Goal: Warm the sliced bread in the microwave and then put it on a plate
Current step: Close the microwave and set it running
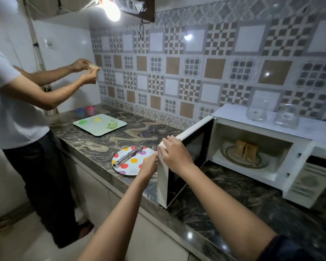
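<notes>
Your right hand (174, 156) has its fingers (167, 143) curled over the top outer corner of the open microwave door (193, 147), clamped on it. Your left hand (149, 165) sits just below and to the left of those fingers, its tips meeting the door's white edge; you cannot tell from here whether they pinch the edge or only touch it. The door stands swung out towards you, well clear of the microwave (299, 153), which sits on the marbled surface (105, 142) to the right of your fingers. Two toasted-looking bread slices (246, 150) stand leaning together on the glass turntable (231, 157) inside the cavity, beyond and to the right of your right fingers. The polka-dot plate (132, 166) lies on the surface just left of your left fingers, with metal tongs (128, 156) resting across it. Further left and beyond lies a pale tray (100, 125) bearing small green and yellow pieces. Two clear glass jars (256, 112) stand on top of the microwave. Another person (17, 113) in a white T-shirt stands at the far left, both hands raised and holding something small.
</notes>
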Motion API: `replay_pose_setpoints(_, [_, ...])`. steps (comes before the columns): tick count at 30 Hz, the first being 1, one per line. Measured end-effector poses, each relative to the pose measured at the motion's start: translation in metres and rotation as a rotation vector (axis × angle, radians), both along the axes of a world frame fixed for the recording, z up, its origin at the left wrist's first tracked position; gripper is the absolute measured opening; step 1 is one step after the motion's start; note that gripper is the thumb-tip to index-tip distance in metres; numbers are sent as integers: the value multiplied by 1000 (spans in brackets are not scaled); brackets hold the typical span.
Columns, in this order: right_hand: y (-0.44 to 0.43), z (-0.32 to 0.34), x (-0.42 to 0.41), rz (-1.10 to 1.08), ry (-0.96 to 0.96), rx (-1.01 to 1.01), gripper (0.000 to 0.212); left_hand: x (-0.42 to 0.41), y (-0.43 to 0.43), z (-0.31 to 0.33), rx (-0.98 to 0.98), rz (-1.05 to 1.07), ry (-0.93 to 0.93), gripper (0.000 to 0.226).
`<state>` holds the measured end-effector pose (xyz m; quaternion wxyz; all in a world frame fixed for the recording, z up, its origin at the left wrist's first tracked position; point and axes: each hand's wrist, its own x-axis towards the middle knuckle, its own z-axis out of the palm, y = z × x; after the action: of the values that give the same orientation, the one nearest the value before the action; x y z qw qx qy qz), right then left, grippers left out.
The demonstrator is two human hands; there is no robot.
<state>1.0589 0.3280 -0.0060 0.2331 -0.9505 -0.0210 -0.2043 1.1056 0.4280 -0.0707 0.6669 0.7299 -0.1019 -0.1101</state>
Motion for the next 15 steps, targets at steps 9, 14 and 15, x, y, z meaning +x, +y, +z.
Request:
replay_pose_setpoints(9, [-69, -15, -87, -96, -101, 72, 47, -77, -63, -47, -146, -230, -40, 19])
replay_pose_setpoints(14, [-113, -19, -126, -314, -208, 2, 41, -106, -124, -52, -117, -323, -150, 17])
replay_pose_setpoints(15, [-123, -19, -132, -354, -218, -18, 40, -110, -137, -53, -115, -343, -158, 17])
